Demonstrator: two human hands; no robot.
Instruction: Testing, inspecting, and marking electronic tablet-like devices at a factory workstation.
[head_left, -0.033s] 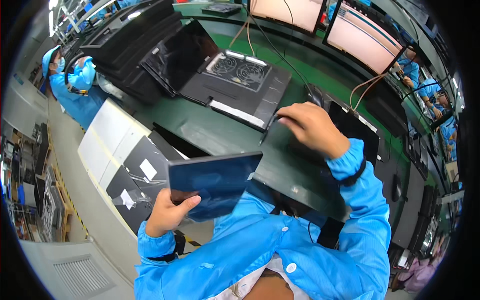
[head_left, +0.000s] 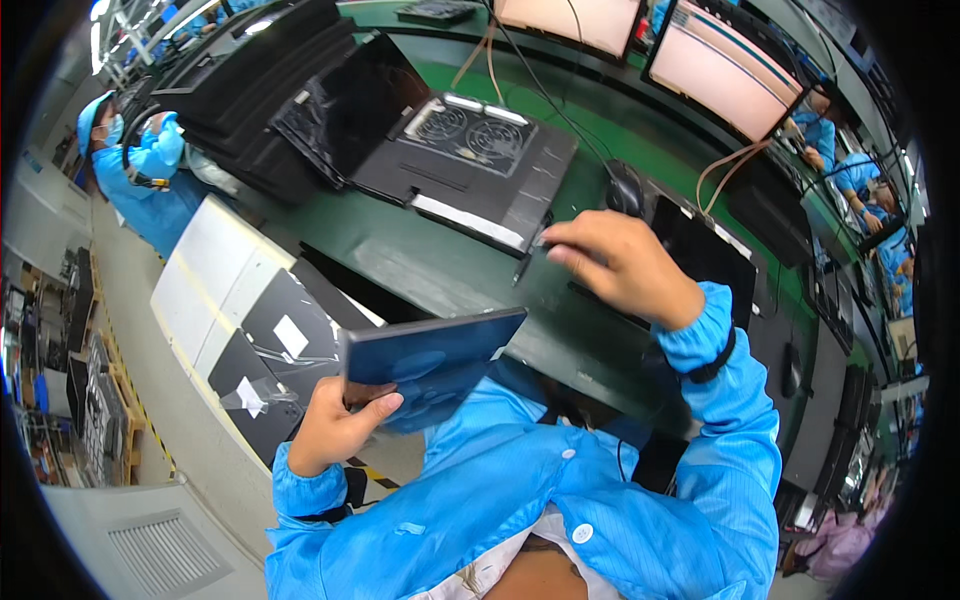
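1. Basically a handling step, by the look of it: left hand (head_left: 335, 420) has a slim, dark tablet-like device (head_left: 430, 365), tilted, held off the near edge of the green tabletop (head_left: 565, 335).
2. Left grip: closed round the device's left end, thumb over the face we see. Far end is unsupported.
3. Right hand (head_left: 625, 265) is above the tabletop, fingers bent, thumb and forefinger nearly together by a black pen-like tool (head_left: 524, 262). Can't tell if that grip pinches the tool or is just beside it.
4. Next move, my read: settle the tool first — a clean pinch, or hand clear — and keep the device level.
5. Edges: the tool is just beside the front corner of the open laptop (head_left: 455, 185); black mouse (head_left: 626, 188) is beyond the right hand, dark flat panel (head_left: 705, 245) to its right.
6. Room: bare strip between laptop and near edge. Left is tighter — pale boards (head_left: 220, 260) sit outboard of the device.
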